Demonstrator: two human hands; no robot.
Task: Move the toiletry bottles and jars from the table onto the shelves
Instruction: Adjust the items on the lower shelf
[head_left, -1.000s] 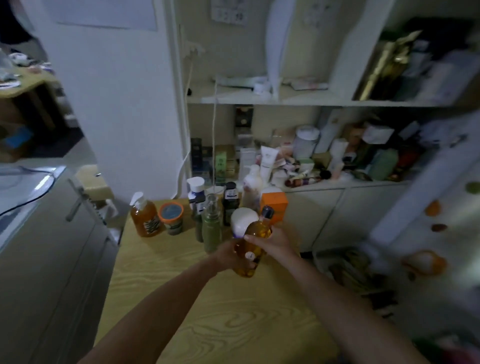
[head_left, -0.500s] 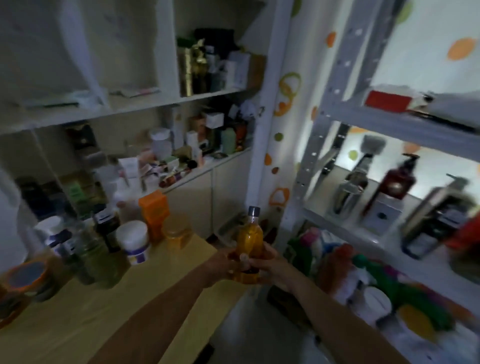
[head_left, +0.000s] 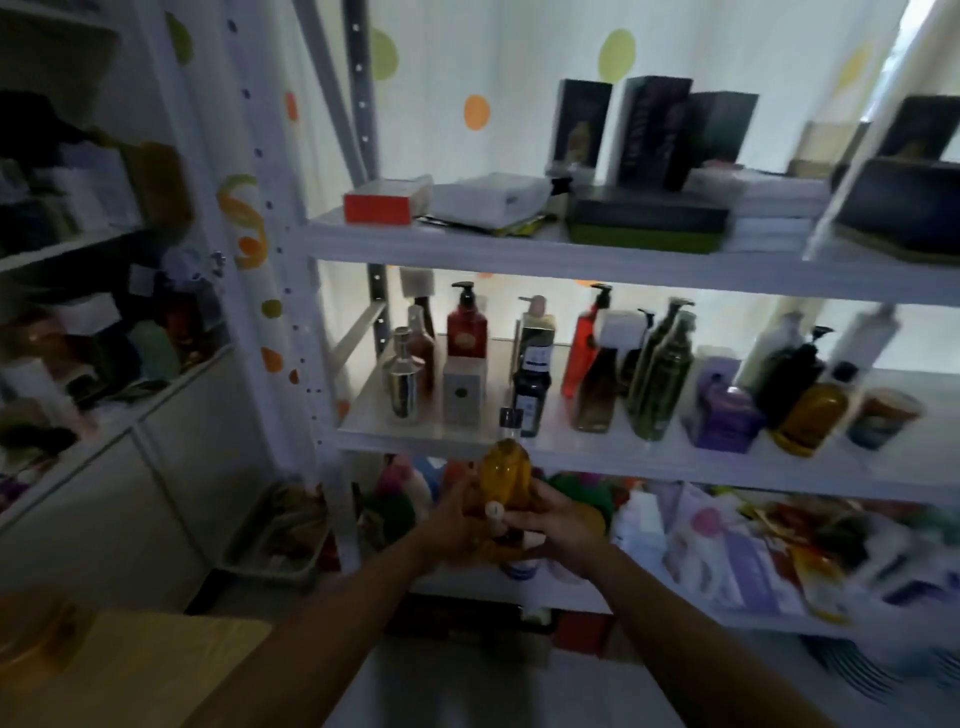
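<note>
An amber bottle (head_left: 505, 470) with a dark cap stands upright between my hands, just in front of and below the edge of the middle shelf (head_left: 587, 448). My left hand (head_left: 451, 522) grips its lower body from the left. My right hand (head_left: 558, 525) holds it from the right, fingers wrapped around the base. That middle shelf carries several pump bottles, a silver flask (head_left: 401, 378), a white box (head_left: 462, 391) and a dark bottle (head_left: 531, 395) right behind the amber one.
The top shelf (head_left: 519, 247) holds boxes, among them a red one (head_left: 384, 203). The lower shelf (head_left: 727, 613) is full of packets. A white cabinet (head_left: 130, 499) with cluttered shelves stands left. The wooden table corner (head_left: 130, 670) lies at bottom left, a basket (head_left: 280, 535) on the floor.
My view has swung right from the table to the metal shelving. Both hands have carried the amber bottle away from the table, up to the middle shelf's front edge.
</note>
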